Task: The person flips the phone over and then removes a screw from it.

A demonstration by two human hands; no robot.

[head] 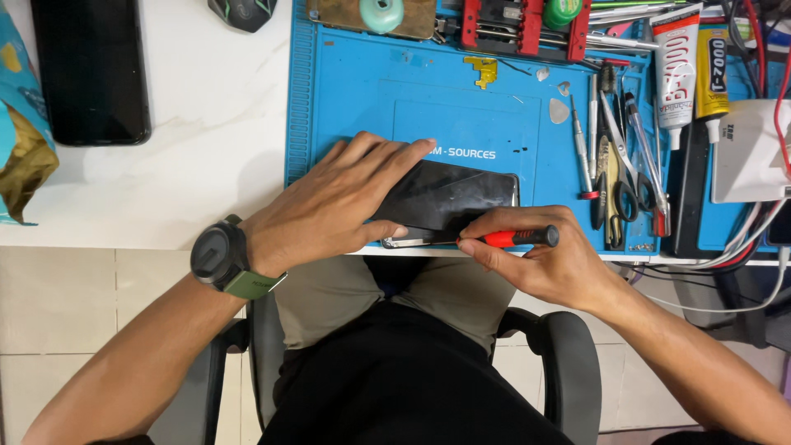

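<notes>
Left hand (329,206) presses the dark phone (449,198) flat at the blue mat's (346,91) 6 o'clock edge; right hand (544,264) fingers pinch the red-handled screwdriver (515,238). Keep the tip level and pressure steady.

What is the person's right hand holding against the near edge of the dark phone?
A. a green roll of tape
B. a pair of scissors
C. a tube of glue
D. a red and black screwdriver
D: the right hand grips a red and black screwdriver with its tip at the near edge of the phone, which the left hand presses onto the blue mat.
</notes>
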